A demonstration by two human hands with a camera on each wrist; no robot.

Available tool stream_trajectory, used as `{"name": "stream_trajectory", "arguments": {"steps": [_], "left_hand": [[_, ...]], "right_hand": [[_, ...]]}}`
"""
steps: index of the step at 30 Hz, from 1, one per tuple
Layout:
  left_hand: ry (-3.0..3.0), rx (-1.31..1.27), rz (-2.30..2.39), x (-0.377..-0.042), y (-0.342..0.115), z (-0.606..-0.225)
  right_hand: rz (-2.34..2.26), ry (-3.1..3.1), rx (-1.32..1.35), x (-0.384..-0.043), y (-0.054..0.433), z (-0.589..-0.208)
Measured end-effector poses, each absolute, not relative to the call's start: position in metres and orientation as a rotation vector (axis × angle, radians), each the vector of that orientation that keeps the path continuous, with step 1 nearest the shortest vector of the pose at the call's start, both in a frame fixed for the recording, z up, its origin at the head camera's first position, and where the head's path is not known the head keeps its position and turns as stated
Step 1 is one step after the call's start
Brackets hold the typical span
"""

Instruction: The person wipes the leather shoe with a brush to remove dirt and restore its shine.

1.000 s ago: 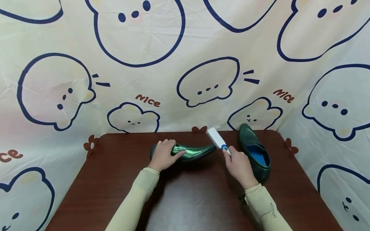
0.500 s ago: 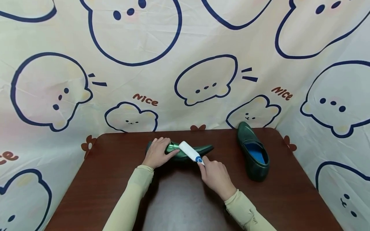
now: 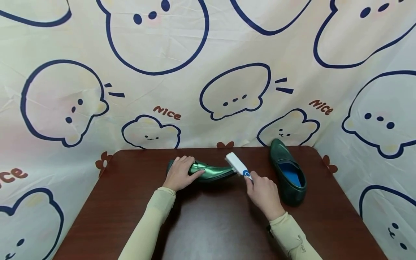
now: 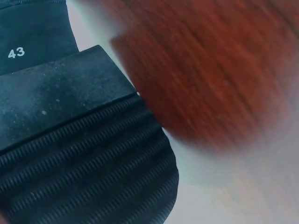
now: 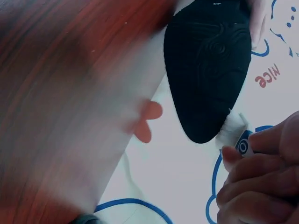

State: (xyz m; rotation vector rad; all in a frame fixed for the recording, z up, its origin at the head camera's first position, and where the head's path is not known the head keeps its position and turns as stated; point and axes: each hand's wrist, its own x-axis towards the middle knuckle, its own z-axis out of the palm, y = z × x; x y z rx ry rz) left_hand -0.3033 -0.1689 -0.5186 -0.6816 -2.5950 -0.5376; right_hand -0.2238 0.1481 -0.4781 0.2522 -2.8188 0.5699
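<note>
My left hand (image 3: pixel 182 174) grips a shiny green loafer (image 3: pixel 216 172) round its heel end, toe pointing right. The loafer is held up off the table, since both wrist views look at its dark sole (image 5: pixel 210 70). A ribbed heel (image 4: pixel 84 158) and the number 43 fill much of the left wrist view. In my right hand (image 3: pixel 264 193) is a white brush (image 3: pixel 237 163), held by its handle with a blue mark. Its bristles (image 5: pixel 231 130) lie at the edge of the loafer's toe. Curled fingers (image 5: pixel 257 186) wrap the handle in the right wrist view.
A second green loafer (image 3: pixel 288 175) with a blue insole stands on the right of the brown table (image 3: pixel 208 224), near my right hand. Behind the table hangs a pale curtain (image 3: pixel 188 90) printed with blue-outlined cartoon faces.
The brush swept left from the toe to the middle of the loafer, then back right to the toe. My left hand keeps its hold on the loafer, which has barely shifted.
</note>
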Motion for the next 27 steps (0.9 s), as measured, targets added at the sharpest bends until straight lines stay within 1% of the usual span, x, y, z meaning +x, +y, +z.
{"name": "stream_trajectory", "arguments": {"steps": [3,10,13,20,27], "left_hand": [[-2.595,-0.685,-0.536,-0.303,-0.169,-0.518],[-2.598,-0.673,-0.552,-0.301,-0.17,-0.517],[-2.602,-0.672,-0.546,-0.301,-0.169,-0.517],[-2.583,-0.664,-0.515,-0.305,-0.17,-0.515],[-2.597,-0.681,-0.527,-0.302,-0.171,-0.518]], "right_hand": [[0.587,-2.792,0.292,-0.223,0.143,-0.475],[0.626,-2.747,0.515,-0.212,0.113,-0.477],[0.605,-2.73,0.54,-0.211,0.107,-0.48],[0.613,-2.721,0.476,-0.22,0.121,-0.48],[0.572,-2.764,0.258,-0.229,0.152,-0.479]]}}
